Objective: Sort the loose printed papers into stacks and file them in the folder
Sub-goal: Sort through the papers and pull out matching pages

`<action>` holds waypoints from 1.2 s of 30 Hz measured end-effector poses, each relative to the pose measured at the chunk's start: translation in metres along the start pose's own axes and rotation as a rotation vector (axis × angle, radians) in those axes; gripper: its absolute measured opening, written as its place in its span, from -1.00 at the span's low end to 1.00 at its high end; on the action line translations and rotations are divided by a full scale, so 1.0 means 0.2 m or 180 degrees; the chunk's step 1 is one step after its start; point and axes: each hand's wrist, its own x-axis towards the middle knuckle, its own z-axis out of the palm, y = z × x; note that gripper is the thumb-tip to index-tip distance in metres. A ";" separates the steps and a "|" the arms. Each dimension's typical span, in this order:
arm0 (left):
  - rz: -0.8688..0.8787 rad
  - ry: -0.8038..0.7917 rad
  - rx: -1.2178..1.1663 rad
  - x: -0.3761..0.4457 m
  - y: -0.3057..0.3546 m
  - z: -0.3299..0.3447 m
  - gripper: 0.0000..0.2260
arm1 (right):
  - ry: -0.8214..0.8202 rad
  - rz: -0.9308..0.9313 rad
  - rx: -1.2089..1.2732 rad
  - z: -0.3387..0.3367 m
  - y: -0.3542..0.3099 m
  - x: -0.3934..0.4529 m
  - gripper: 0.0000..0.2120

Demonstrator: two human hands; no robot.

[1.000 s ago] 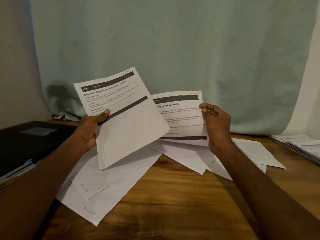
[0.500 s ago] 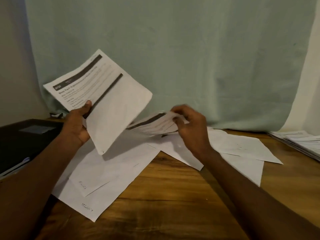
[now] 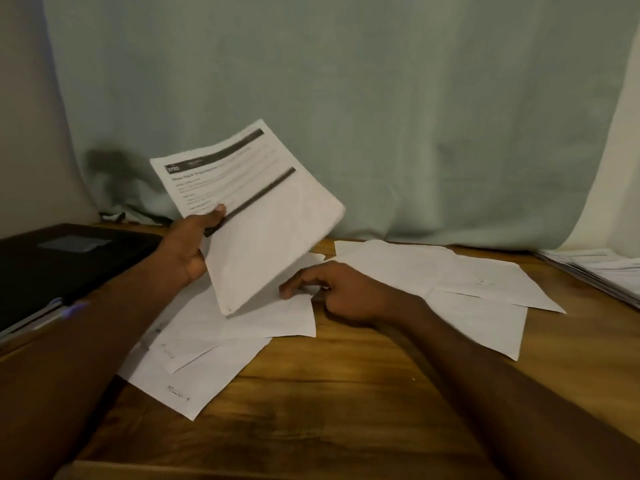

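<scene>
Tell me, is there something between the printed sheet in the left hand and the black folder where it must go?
Nothing visible does. The printed sheet is held up by the left hand, and the black folder lies closed just left of it.

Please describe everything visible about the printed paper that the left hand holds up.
The printed paper is a white sheet with two dark bars and blurred text on its upper half, its lower half blank. It is tilted, lifted above the loose sheets. The left hand grips its left edge, thumb on the front.

right hand [image 3: 349,292]: released its printed sheet | now down on loose papers [image 3: 277,317]
</scene>
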 end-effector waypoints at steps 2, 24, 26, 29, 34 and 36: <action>-0.0213 -0.0136 0.0145 -0.03 -0.04 0.04 -0.55 | 0.0504 0.0221 -0.0010 -0.06 0.03 -0.01 -0.69; -0.0317 -0.0740 -0.0547 -0.10 -0.06 0.10 -0.57 | 0.0753 0.1401 -0.0827 -0.40 0.27 -0.16 -0.58; -0.0266 -0.0874 -0.0605 -0.10 -0.05 0.10 -0.56 | 0.1208 0.1218 -0.0458 -0.43 0.24 -0.15 -0.68; -0.0377 -0.1139 -0.0646 -0.13 -0.04 0.12 -0.57 | 0.1298 0.0935 0.0420 -0.45 0.17 -0.16 -0.70; -0.0406 -0.1222 -0.0596 -0.18 -0.05 0.18 -0.62 | 0.0793 0.0601 0.0690 -0.38 0.07 -0.13 -0.62; -0.0408 -0.1178 -0.0701 -0.19 -0.05 0.19 -0.68 | 0.0731 0.0474 0.0677 -0.35 0.04 -0.11 -0.63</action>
